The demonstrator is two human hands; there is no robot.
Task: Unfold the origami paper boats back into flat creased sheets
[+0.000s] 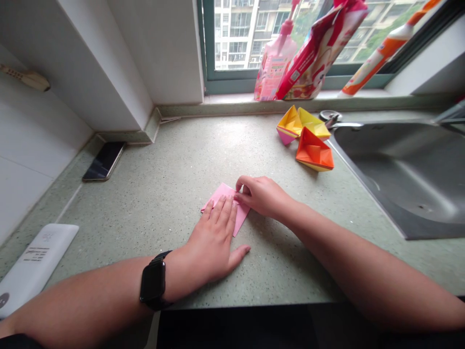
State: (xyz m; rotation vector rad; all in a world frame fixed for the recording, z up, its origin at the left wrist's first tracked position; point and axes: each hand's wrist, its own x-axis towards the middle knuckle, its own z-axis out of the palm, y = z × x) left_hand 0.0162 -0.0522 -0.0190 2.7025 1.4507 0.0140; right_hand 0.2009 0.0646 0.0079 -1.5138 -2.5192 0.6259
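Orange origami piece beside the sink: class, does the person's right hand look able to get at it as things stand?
Probably yes: the right hand lies nearest the orange origami piece, with only speckled countertop between them, though its fingers rest on the pink paper.

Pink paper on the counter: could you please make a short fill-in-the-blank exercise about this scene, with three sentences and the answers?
1. A black ____ sits on the wrist of the left hand.
2. The right hand and the left hand both touch a folded sheet of paper, which is ____ in colour.
3. The stainless steel sink lies to the ____ of the hands.

Missing words: watch; pink; right.
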